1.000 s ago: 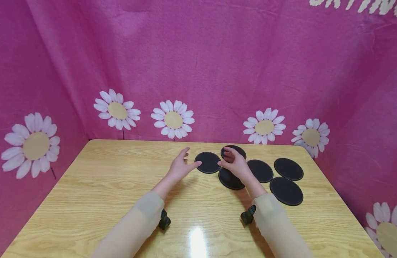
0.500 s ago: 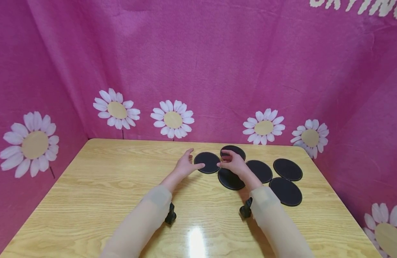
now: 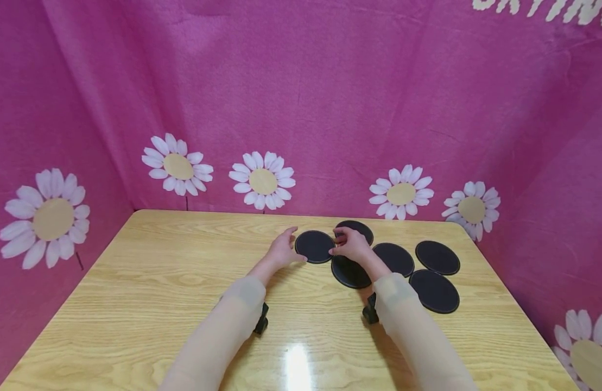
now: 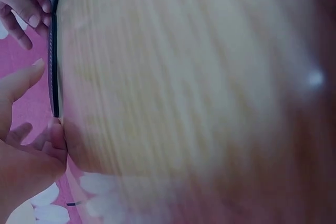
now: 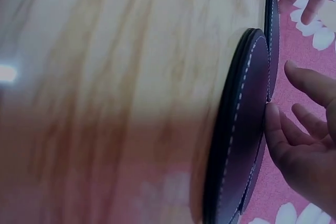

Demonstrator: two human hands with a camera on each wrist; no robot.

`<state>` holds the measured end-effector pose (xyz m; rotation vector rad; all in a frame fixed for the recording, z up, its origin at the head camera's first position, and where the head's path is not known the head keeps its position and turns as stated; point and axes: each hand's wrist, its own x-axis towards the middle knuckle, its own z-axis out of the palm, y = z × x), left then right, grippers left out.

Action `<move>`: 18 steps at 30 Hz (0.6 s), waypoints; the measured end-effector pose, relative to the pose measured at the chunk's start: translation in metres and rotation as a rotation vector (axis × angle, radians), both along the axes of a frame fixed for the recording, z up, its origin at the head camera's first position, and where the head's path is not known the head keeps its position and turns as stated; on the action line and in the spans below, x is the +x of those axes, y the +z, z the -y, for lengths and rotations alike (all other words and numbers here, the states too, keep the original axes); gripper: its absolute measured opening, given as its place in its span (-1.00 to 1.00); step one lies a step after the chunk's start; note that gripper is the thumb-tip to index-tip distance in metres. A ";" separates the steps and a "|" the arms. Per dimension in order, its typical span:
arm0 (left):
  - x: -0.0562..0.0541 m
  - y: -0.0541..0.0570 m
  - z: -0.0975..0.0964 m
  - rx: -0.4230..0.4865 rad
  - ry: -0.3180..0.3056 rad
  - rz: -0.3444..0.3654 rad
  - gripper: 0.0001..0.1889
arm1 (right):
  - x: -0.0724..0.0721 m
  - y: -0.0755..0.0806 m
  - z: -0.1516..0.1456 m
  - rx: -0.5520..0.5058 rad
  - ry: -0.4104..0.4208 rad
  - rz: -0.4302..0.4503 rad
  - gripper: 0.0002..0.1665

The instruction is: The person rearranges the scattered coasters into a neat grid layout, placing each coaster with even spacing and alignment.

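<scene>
A round black coaster (image 3: pixel 314 246) with pale edge stitching lies flat on the table between the two hands. My left hand (image 3: pixel 281 251) is at its left side, thumb and fingers spread around the rim; the left wrist view shows its lower fingers (image 4: pixel 56 135) right at the coaster's end. At the coaster's right side is my right hand (image 3: pixel 353 247), fingers loosely bent and thumb apart. In the right wrist view its fingertips (image 5: pixel 273 119) come up against the coasters' edges. Below the right hand lies another black coaster (image 3: pixel 348 271), partly hidden, its edge layered like a stack.
A further coaster (image 3: pixel 363 230) lies behind the right hand. More coasters (image 3: pixel 394 259) spread to the right, including a back one (image 3: pixel 437 257) and a front one (image 3: pixel 434 291). The wooden table (image 3: pixel 149 282) meets a pink flowered curtain (image 3: pixel 320 108) at the back and sides.
My left hand has moved right and lower, up to the rim of the coaster, its thumb dropping to the near edge. My right hand has shifted slightly and sunk closer to the coasters.
</scene>
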<state>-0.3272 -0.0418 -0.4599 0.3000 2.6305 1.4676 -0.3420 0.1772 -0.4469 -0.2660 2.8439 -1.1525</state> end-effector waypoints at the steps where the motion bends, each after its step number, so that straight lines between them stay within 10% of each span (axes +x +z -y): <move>1: -0.001 0.000 0.000 -0.007 -0.007 -0.007 -0.04 | 0.000 0.000 0.000 0.006 0.008 -0.005 -0.24; 18: -0.004 -0.001 -0.005 -0.225 -0.014 -0.174 -0.14 | 0.002 -0.001 0.005 -0.017 0.002 0.024 -0.31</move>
